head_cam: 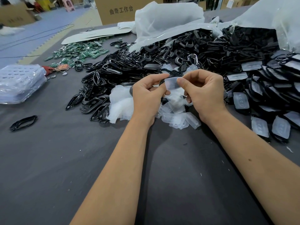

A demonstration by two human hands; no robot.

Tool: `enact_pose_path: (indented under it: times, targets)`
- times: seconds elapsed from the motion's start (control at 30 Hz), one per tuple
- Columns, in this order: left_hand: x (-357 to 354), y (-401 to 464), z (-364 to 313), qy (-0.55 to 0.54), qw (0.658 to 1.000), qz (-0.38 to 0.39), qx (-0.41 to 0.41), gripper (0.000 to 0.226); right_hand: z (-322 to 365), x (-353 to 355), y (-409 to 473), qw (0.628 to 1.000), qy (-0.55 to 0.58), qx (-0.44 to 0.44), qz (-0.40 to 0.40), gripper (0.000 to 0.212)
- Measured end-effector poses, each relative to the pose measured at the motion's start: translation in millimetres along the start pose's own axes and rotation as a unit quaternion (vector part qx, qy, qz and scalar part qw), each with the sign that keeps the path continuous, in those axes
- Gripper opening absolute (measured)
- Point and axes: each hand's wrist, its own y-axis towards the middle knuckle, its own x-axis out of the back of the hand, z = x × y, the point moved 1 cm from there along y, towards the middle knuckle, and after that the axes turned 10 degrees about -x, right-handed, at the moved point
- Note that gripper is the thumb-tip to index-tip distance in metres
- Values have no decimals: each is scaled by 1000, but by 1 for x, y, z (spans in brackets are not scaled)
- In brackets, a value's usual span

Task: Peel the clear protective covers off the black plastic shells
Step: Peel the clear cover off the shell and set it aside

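My left hand (148, 93) grips a black plastic shell (162, 82), mostly hidden behind its fingers, above the middle of the table. Between thumb and forefinger my right hand (203, 91) pinches the clear protective cover (172, 83), which stands partly away from that shell. Under both hands lies a heap of peeled clear covers (177, 114). Shells with covers still on them (267, 98) are piled at the right. A pile of bare black shells and frames (103, 82) lies to the left of my hands.
A dark grey table (81, 159) holds everything. One black frame (23, 122) lies alone at the left. Green circuit boards (78, 52) are scattered at the back left, clear plastic trays (21, 83) at the far left, white plastic bags (167, 21) and a cardboard box (121, 10) behind.
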Motion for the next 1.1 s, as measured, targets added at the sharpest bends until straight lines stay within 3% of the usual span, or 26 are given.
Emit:
enact_pose_path:
  times: [0.23, 0.53, 1.1]
  targets:
    - [-1, -1, -2, -53, 998, 13, 44, 20, -4, 1, 4, 995, -80, 33, -43, 11]
    - [-2, -2, -4, -96, 993, 11, 73, 25, -3, 0, 4, 992, -94, 40, -79, 14]
    - [-2, -4, -3, -30, 999, 27, 35, 17, -2, 1, 3, 993, -84, 23, -77, 15]
